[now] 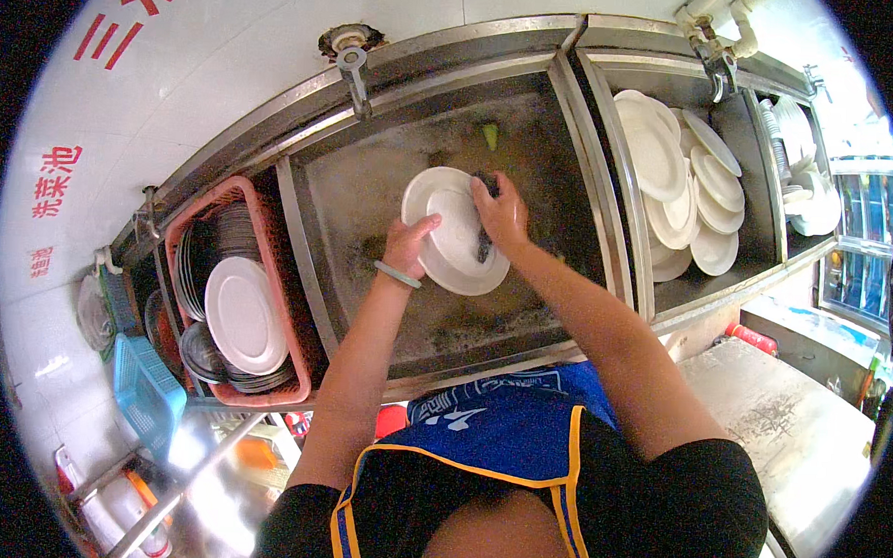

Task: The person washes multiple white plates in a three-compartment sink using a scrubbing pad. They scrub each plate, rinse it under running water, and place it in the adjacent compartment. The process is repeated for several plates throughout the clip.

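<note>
Over the middle stainless steel sink basin (597, 181), I hold a white oval plate (449, 198) tilted above murky brown water. My left hand (409, 244) grips the plate's lower left side, with the thumb on its upper face and a pale bangle at the wrist. At the plate's right side, my right hand (506, 213) is closed around a dark scrubbing pad (484, 245), pressed near the rim. The pad's exact material is unclear, and the fingers partly cover it. A green scrap (490, 137) lies in the water beyond the plate.
A faucet (355, 80) juts over the basin's back edge. To the left, a pink plastic basket (296, 347) holds stacked plates and dark bowls. Beside it hangs a blue basket (147, 401). White oval plates (646, 149) pile in the right basin; white dishes (811, 196) stand farther right.
</note>
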Tool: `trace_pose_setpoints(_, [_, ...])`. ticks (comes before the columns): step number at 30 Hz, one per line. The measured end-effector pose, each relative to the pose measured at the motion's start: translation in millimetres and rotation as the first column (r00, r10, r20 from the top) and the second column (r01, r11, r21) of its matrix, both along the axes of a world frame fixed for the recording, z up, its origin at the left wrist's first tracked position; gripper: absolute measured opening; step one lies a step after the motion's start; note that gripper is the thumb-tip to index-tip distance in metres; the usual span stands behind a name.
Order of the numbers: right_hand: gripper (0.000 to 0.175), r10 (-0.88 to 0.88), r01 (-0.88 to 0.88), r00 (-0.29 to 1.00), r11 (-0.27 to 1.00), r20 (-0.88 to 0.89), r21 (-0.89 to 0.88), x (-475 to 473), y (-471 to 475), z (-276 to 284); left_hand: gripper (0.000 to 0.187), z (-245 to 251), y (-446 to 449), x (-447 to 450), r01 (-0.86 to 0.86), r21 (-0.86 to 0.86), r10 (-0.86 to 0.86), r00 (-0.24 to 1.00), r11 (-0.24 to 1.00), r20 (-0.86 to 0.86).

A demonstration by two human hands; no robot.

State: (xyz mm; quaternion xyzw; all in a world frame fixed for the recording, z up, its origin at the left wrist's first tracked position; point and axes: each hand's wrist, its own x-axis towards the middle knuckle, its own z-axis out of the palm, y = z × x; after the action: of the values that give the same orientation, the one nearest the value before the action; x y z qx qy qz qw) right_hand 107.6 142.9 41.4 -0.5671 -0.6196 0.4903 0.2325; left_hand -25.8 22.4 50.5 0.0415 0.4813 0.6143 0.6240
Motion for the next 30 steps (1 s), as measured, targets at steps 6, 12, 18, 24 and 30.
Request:
trace_pose_setpoints(6, [0.071,-0.561,0.302,0.778,0.729,-0.283,-0.614,21.9,-58.4,-3.9,0.050,5.9,1.7,6.1,-0.234,0.055,0.240,0.960,0.971,-0.142])
trace_pose_setpoints(12, [0.080,-0.781,-0.178,0.505,0.322,-0.367,-0.930,6.8,-79.9,45.2,0.054,-7.4,17.7,25.1,-0.304,0.164,0.253,0.928,0.938,0.272])
trace_pose_setpoints(18, [0.050,-0.305,0.010,0.825,0.850,-0.476,-0.527,54.2,-15.3,66.7,0.047,-28.2,7.1,23.2,-0.103,0.077,0.104,0.995,0.992,-0.006])
trace_pose_setpoints(24, [0.032,-0.104,0.134,0.988,0.943,-0.113,0.305,133.1,39.2,147.6,0.046,-41.4,-11.7,39.6,-0.051,-0.415,-0.418,-0.052,0.908,-0.907])
trace_pose_setpoints(30, [0.042,-0.271,0.177,0.950,0.875,0.154,0.450,179.4,88.4,175.0,0.031,-42.6,-5.0,51.5,-0.087,-0.377,-0.372,0.067,0.922,-0.926])
